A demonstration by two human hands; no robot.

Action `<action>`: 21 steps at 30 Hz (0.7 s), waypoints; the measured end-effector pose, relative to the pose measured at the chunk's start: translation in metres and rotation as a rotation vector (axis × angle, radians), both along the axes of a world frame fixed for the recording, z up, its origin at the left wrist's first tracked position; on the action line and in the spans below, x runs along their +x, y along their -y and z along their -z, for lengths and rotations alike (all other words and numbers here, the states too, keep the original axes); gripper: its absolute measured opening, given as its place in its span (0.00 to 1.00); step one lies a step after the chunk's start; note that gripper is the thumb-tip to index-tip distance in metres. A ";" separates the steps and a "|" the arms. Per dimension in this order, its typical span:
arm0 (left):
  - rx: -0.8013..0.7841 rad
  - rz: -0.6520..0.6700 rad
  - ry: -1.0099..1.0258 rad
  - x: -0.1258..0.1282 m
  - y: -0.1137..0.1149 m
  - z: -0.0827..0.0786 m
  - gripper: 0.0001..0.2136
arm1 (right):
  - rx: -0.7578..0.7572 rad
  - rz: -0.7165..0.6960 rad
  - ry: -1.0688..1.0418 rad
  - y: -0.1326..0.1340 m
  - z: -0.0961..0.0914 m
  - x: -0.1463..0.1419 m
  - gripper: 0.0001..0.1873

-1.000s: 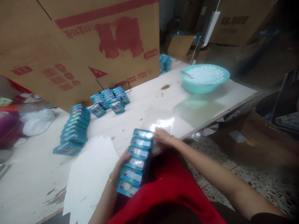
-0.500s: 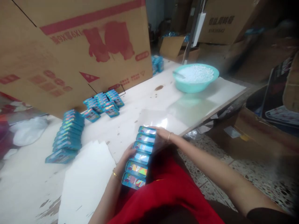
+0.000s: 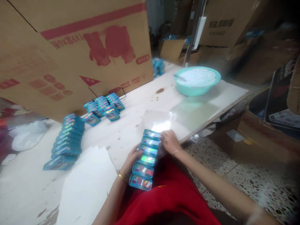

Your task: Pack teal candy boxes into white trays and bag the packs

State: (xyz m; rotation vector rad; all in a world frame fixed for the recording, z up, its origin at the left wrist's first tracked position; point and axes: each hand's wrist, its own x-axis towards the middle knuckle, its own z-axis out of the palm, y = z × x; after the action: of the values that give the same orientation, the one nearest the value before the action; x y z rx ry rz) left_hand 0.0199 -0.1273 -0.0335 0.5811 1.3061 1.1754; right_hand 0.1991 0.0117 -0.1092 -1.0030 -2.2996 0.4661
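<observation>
A row of small blue tins (image 3: 148, 151) with rounded corners and shiny, reflective tops slants over my lap at the table's near edge. My left hand (image 3: 134, 155) grips its left side, the thumb lying on top. By the far right corner of the row is my right hand (image 3: 170, 141), its fingers bent and close together; whatever they pinch is hidden. A clear plastic sheet (image 3: 150, 119) lies glossy on the table just beyond the tins. White paper sheets (image 3: 85, 184) are fanned out to the left of my left forearm.
Stacked blue tins (image 3: 67, 140) stand on the table (image 3: 126, 125) at left, with more stacks (image 3: 104, 106) before a large cardboard box (image 3: 77, 59). A turquoise basin (image 3: 197, 89) of white pieces sits at the far right. Open cartons (image 3: 225, 137) stand on the floor.
The row of tins has shifted slightly right with my left hand. My right hand has moved from the far end's edge a little to the right, its fingers now more curled.
</observation>
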 end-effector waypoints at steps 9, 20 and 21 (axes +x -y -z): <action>0.144 -0.151 -0.942 -0.037 -0.008 0.012 0.15 | 0.104 0.021 0.010 0.000 -0.022 -0.017 0.16; 0.398 0.371 -1.824 -0.053 -0.100 0.008 0.08 | 0.244 0.200 -0.084 0.007 -0.024 -0.020 0.11; 0.415 0.347 -1.802 -0.053 -0.102 0.007 0.08 | 0.251 0.208 -0.124 0.007 -0.025 -0.021 0.11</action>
State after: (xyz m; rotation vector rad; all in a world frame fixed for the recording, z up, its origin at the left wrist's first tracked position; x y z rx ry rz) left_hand -0.0333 -0.0249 -0.0407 2.3758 2.1758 0.3756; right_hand 0.1785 0.0047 -0.0840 -1.0414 -2.0552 0.1460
